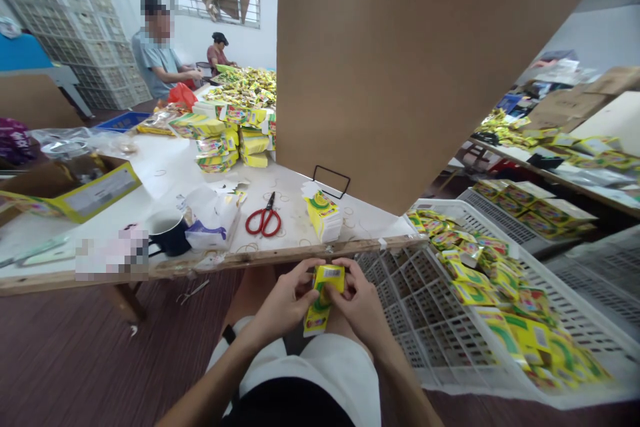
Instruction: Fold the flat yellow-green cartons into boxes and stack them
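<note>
Both my hands hold one small yellow and green carton (323, 299) over my lap, just below the table's front edge. My left hand (286, 299) grips its left side with the fingers curled round it. My right hand (359, 302) pinches its upper right end, thumb on top. On the table just above stands a stack of flat yellow cartons (324, 215). Red-handled scissors (264, 220) lie to its left.
A white plastic crate (400, 280) with several filled yellow cartons stands to my right. A large brown cardboard sheet (400, 73) stands upright on the table. A dark mug (167, 232), tissue pack (213, 220) and an open box (90, 190) are at left. Two people work at the far end.
</note>
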Tool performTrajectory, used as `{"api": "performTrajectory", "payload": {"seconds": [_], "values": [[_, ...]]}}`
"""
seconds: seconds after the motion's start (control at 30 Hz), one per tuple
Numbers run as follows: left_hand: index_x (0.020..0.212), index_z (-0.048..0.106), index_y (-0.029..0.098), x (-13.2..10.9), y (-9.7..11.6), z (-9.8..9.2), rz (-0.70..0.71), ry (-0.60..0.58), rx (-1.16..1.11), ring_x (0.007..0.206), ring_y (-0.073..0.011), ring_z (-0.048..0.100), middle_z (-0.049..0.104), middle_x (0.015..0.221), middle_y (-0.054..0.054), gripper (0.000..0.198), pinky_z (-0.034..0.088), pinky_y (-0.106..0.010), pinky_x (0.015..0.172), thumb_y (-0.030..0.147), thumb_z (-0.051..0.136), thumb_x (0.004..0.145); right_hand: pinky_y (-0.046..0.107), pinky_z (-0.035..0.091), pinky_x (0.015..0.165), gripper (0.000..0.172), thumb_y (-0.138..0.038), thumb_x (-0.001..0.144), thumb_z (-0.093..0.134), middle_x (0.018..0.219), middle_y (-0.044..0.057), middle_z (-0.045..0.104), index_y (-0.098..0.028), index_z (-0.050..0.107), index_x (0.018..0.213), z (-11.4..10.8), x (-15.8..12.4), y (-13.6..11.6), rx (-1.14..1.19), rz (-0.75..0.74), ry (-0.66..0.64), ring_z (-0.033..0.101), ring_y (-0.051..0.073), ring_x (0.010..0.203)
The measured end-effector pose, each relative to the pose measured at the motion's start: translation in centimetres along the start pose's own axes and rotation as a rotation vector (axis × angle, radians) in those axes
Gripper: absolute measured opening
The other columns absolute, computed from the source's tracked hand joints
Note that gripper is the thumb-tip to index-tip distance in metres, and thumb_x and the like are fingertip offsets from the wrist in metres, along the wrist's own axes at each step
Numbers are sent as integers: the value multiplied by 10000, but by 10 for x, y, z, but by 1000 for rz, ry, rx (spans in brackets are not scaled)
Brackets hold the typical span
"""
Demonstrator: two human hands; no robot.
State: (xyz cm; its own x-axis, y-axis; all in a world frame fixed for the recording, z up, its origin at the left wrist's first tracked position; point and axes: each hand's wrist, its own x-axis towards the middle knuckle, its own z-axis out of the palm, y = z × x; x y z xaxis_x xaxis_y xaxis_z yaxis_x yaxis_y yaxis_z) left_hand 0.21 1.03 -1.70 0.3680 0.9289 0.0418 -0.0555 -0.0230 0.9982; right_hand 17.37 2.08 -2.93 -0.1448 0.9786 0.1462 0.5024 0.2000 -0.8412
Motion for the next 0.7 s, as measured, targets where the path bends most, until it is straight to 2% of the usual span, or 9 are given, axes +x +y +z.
{"api": "performTrajectory", "payload": {"seconds": [0.1,0.23,0.33,0.47,0.5,0.57,0.63,0.67,0.7], "values": [[1274,450,148,0,3,1,-6,33,4,967,-221,653,681,1078,-118,501,497,-345,863,84,528,783,217,349,482,333,-269,778,614,528,-84,461,-235,534,1100,-1,1,1,-24,39,48,455,122,471],[1242,461,138,0,10,-3,-42,41,-90,891,-230,667,695,1014,-119,485,516,-343,792,166,600,779,238,420,555,330,-304,844,567,678,-21,597,-236,572,1167,-9,3,3,94,-67,-12,534,140,580],[1202,483,144,1,10,-2,-61,6,-145,831,-230,674,707,946,-104,476,522,-323,726,180,641,755,264,472,649,251,-319,851,573,880,33,669,-235,642,1078,-7,2,4,210,-91,9,600,166,727],[1200,482,160,2,-2,9,-39,16,-176,922,-235,667,696,1024,-115,448,520,-347,805,155,613,772,297,496,670,170,-312,823,609,876,52,682,-208,662,948,-10,-1,6,326,-68,59,624,198,778],[1226,472,169,3,-5,11,-14,44,-156,981,-233,652,681,1074,-119,456,507,-360,857,156,596,788,316,494,690,152,-307,824,606,875,57,677,-206,666,921,-18,0,6,261,-99,141,618,204,785],[1294,434,192,4,-11,11,38,114,-92,1103,-224,599,635,1177,-123,498,455,-383,968,165,571,816,380,469,782,144,-305,832,588,915,76,655,-205,673,891,-45,5,7,28,-200,439,594,232,864],[1324,421,201,5,-14,8,57,161,-29,1157,-217,566,609,1218,-124,521,407,-403,1033,181,571,826,474,379,916,180,-330,824,592,1028,118,606,-193,679,901,-77,17,8,-276,-267,872,517,289,1041],[1318,434,195,5,-15,6,52,171,-7,1155,-220,567,610,1213,-127,513,402,-413,1041,192,577,825,510,317,967,251,-345,816,599,1143,142,557,-184,670,995,-89,26,9,-390,-245,969,448,318,1148],[1301,455,184,6,-15,4,45,179,11,1141,-226,576,619,1194,-132,495,407,-422,1037,202,583,823,525,285,980,313,-368,802,606,1188,153,529,-177,658,1045,-97,37,9,-459,-237,1006,416,332,1177]]}}
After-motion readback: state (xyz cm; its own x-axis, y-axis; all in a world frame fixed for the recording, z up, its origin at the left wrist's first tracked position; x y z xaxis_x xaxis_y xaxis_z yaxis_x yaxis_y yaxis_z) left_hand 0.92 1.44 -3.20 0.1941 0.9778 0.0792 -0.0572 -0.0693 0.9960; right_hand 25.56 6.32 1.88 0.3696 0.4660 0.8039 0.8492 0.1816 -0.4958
